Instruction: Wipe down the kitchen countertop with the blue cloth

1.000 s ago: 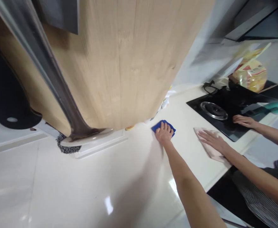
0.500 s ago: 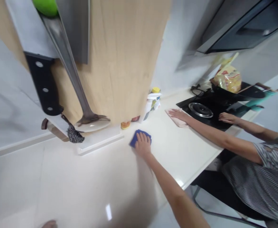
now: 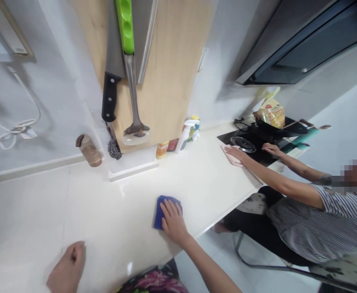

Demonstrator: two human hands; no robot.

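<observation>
My right hand (image 3: 174,219) lies flat with spread fingers on a folded blue cloth (image 3: 159,213), pressing it onto the white countertop (image 3: 111,221). The cloth shows around the fingertips and along the hand's left side. At the lower left, my left hand (image 3: 66,268) rests loosely closed by the counter, with a small dark gap at the curled fingers and nothing visible in it. To the right, another person's hand (image 3: 235,154) lies on a pale pink cloth (image 3: 229,159) beside the stove. That person's other hand (image 3: 271,149) is over the black hob (image 3: 259,147).
A wooden board (image 3: 169,61) with a knife (image 3: 109,95) and a green-handled ladle (image 3: 131,81) hangs close ahead. Behind the counter stand a spray bottle (image 3: 183,136), an orange-labelled jar (image 3: 162,149) and a brown bottle (image 3: 90,152). A wok (image 3: 294,129) sits on the hob.
My right hand has drawn the blue cloth back toward the counter's front edge. My left hand has come further into view. The camera has shifted; the other person's hand remains on the pink cloth.
</observation>
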